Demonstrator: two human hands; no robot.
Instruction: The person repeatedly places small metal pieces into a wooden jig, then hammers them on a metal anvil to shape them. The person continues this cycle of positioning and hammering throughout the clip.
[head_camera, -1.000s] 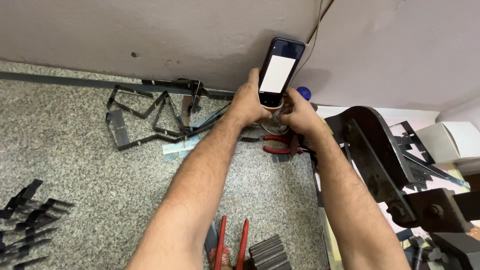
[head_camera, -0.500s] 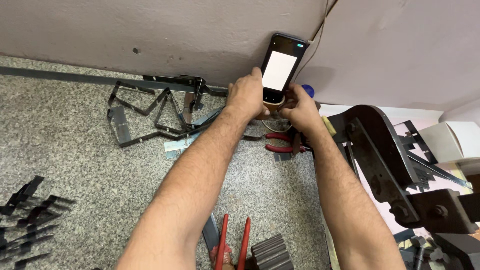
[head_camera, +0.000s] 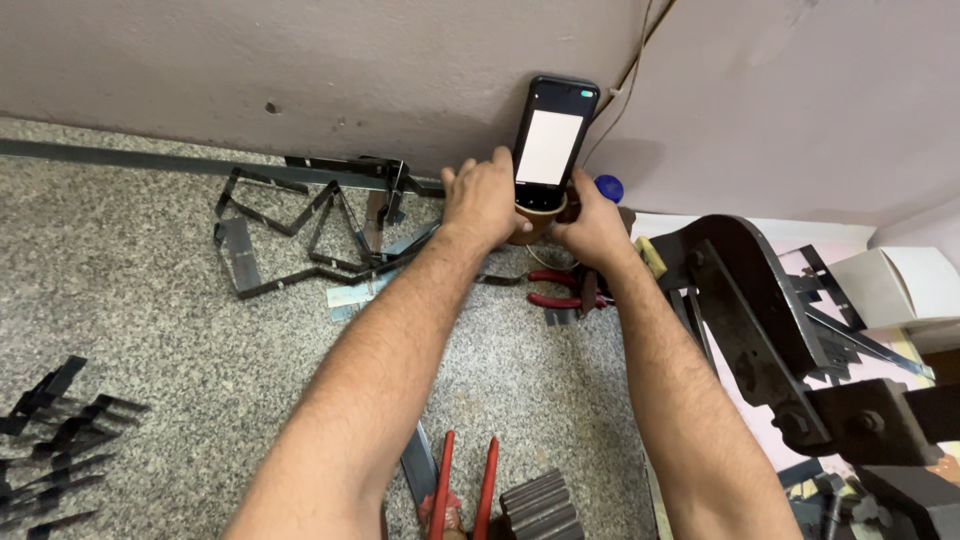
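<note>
A black phone (head_camera: 552, 143) with a bright white screen stands upright, leaning on the wall. Its lower end rests in a brown roll of tape (head_camera: 535, 217). My left hand (head_camera: 482, 200) wraps the left side of the roll below the phone. My right hand (head_camera: 590, 222) grips the roll from the right. Both forearms reach in from the bottom of the view.
Bent dark metal strips (head_camera: 300, 230) lie on the speckled floor to the left. Red-handled pliers (head_camera: 555, 288) sit under my right wrist, another red-handled tool (head_camera: 463, 490) near the bottom. A black metal press (head_camera: 770, 320) stands at right, a white box (head_camera: 900, 285) beyond. Small black pieces (head_camera: 50, 430) lie far left.
The phone and both hands have shifted up and toward the wall, and the phone now stands more upright against it.
</note>
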